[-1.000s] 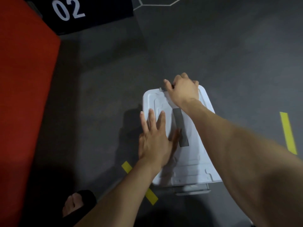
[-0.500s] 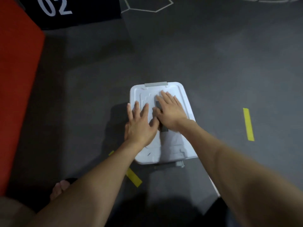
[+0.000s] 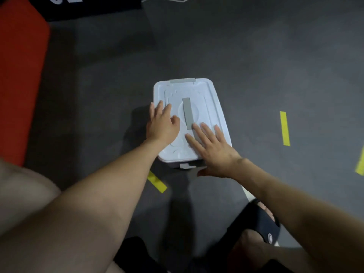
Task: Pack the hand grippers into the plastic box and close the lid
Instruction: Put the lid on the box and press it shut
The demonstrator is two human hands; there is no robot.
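A white plastic box (image 3: 213, 107) stands on the dark floor with its lid on. A grey handle strip (image 3: 187, 113) runs along the lid's middle, and a grey latch (image 3: 182, 80) sits at the far edge. Another grey latch (image 3: 186, 165) shows at the near edge. My left hand (image 3: 161, 125) lies flat on the lid's left side, fingers straight. My right hand (image 3: 211, 149) rests with spread fingers on the lid's near right corner, thumb below the near edge. The hand grippers are hidden.
A red mat (image 3: 17, 79) borders the floor at the left, with a black numbered panel (image 3: 88, 4) at the top. Yellow tape strips (image 3: 285, 128) mark the floor right of and in front of the box. My black sandal (image 3: 258, 223) is at the lower right.
My right hand has come back from the far latch across the lid's middle to the near right corner. My left hand stays flat on the lid. The view has pulled back.
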